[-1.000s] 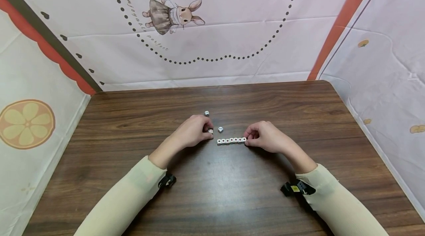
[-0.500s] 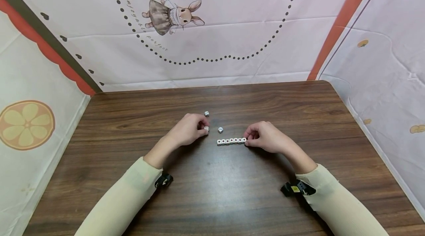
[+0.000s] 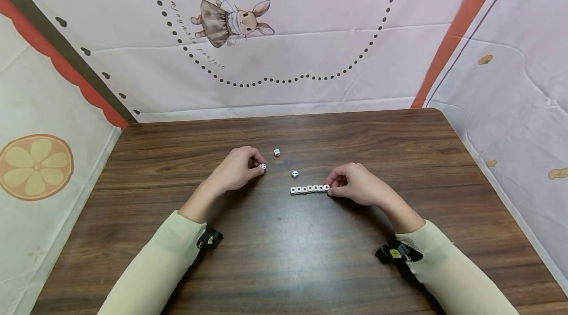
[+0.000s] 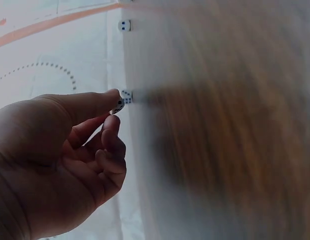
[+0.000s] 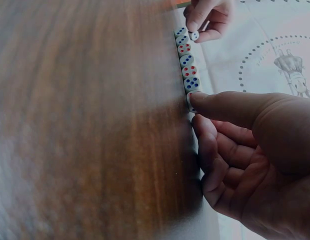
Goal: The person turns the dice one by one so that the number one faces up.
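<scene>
The left hand (image 3: 235, 171) is clamped on a single white die, the held die (image 3: 263, 166), with the tip of the thumb opposed to the forefinger and the other fingers curled behind; the gap between thumb and forefinger equals the width of the die. Pips are visible on the exposed faces of this die. Whether it touches the brown wood-grain table (image 3: 275, 256) cannot be determined. The right hand (image 3: 357, 185) is closed on the end die (image 3: 327, 188) at the right extremity of the row of dice (image 3: 307, 189): the thumb covers part of one face, the forefinger is bent beside it, and the remaining fingers are curled toward the palm. The row comprises seven white dice set side by side in a straight line on the table, each upper face showing one large pip; the side faces seen from the right wrist carry blue or red pips. Two dice lie loose between the hands: the near loose die (image 3: 295, 174) rests just beyond the row, and the far loose die (image 3: 277, 152) rests farther back, beside the left hand and apart from it.
</scene>
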A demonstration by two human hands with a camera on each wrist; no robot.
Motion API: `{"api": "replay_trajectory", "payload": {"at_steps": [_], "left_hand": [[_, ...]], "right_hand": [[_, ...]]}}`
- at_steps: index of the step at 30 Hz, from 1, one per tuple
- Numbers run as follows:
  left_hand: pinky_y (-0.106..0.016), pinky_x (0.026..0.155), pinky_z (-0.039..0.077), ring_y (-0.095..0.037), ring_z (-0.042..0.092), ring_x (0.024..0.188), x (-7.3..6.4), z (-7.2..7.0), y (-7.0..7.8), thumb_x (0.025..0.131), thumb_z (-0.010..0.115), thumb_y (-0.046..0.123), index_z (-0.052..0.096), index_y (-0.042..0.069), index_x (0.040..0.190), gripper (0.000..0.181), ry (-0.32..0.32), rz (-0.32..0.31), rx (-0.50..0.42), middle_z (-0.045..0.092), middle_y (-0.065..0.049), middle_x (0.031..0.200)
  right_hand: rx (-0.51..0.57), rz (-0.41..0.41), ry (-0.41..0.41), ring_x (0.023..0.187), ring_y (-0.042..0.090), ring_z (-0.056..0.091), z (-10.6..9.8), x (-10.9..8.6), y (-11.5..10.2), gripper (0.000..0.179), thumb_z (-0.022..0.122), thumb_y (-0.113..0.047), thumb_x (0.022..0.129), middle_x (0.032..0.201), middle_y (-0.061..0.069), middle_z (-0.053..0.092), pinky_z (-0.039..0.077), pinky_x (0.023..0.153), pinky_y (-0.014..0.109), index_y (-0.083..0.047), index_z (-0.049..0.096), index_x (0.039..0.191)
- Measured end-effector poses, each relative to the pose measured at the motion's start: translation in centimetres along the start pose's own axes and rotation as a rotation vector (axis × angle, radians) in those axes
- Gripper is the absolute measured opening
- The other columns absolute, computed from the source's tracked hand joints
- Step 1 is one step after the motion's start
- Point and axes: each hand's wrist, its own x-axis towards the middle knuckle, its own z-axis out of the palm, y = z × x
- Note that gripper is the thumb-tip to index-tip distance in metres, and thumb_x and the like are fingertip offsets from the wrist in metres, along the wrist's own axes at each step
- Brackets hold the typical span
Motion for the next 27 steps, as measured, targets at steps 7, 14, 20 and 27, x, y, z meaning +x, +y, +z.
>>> {"api": "replay_trajectory", "payload": {"at_steps": [7,14,20,27], "left_hand": [[-0.036,0.078,0.051,-0.014,0.064,0.081,0.0,-0.5,-1.1,0.096,0.078,0.014,0.074,0.01,0.102,0.008,-0.004,-0.036,-0.007,0.071,0.002,0.089],[-0.037,0.079,0.052,-0.015,0.065,0.082,-0.1,-0.8,-1.8,0.094,0.078,0.008,0.073,0.007,0.1,0.008,-0.022,-0.038,0.011,0.071,0.0,0.088],[-0.036,0.078,0.05,-0.015,0.063,0.079,-0.3,-1.0,-2.0,0.092,0.079,0.005,0.073,0.007,0.098,0.008,-0.031,-0.053,0.024,0.07,0.0,0.085],[-0.038,0.08,0.049,-0.019,0.062,0.083,-0.4,-0.8,-2.2,0.09,0.082,0.006,0.073,0.006,0.103,0.016,-0.026,-0.045,0.028,0.067,-0.002,0.088]], "right_hand": [[-0.006,-0.003,0.007,0.073,0.007,0.061,-0.1,-0.1,-0.2,0.008,0.085,-0.011,0.089,0.076,-0.011,0.067,0.05,0.071,0.03,-0.013,0.077,0.092],[-0.003,-0.004,0.004,0.073,0.007,0.061,0.0,0.0,-0.1,0.008,0.085,-0.011,0.089,0.077,-0.011,0.067,0.05,0.071,0.03,-0.013,0.078,0.093],[0.001,-0.005,0.0,0.073,0.007,0.061,0.0,0.0,0.0,0.008,0.085,-0.012,0.09,0.077,-0.011,0.067,0.05,0.071,0.029,-0.013,0.077,0.093],[0.002,0.0,-0.001,0.073,0.008,0.061,0.0,0.0,0.0,0.008,0.085,-0.012,0.09,0.077,-0.01,0.067,0.05,0.071,0.03,-0.013,0.077,0.094]]}}
